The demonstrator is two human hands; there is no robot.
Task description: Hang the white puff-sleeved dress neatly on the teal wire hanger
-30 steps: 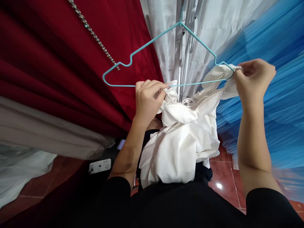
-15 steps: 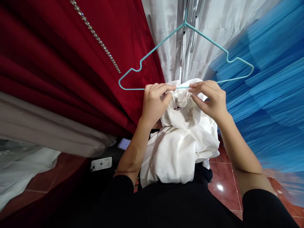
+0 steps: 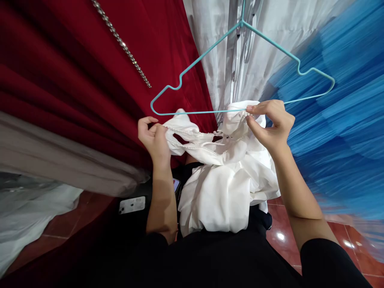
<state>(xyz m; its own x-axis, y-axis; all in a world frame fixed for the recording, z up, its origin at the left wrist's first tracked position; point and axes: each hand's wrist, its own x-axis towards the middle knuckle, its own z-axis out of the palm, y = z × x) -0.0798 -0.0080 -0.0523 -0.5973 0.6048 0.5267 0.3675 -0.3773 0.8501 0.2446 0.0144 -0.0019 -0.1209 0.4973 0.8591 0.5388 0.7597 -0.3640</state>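
Observation:
A white dress point(image 3: 223, 196) with pearl-beaded edges lies gathered in my lap. My left hand point(image 3: 156, 138) pinches one of its beaded straps and stretches it out to the left, just below the hanger's left end. My right hand point(image 3: 271, 122) is closed on the other beaded part of the dress, with its fingertips also at the bottom bar of a light-blue hanger point(image 3: 207, 113). The hanger hangs in front of me, its bar crossing above the dress's neckline. Whether the right fingers grip the bar or only touch it, I cannot tell.
Red fabric point(image 3: 120, 72) with a rhinestone trim point(image 3: 126, 50) hangs at the left. Blue tulle point(image 3: 339, 120) fills the right side. White garments point(image 3: 207, 44) hang behind the hanger by metal posts. A white phone point(image 3: 132, 205) lies on a dark surface at lower left.
My left hand has moved left and down from beside the right hand, drawing the beaded strap out with it. My right hand stays near the hanger bar. The hanger appears slightly shifted right.

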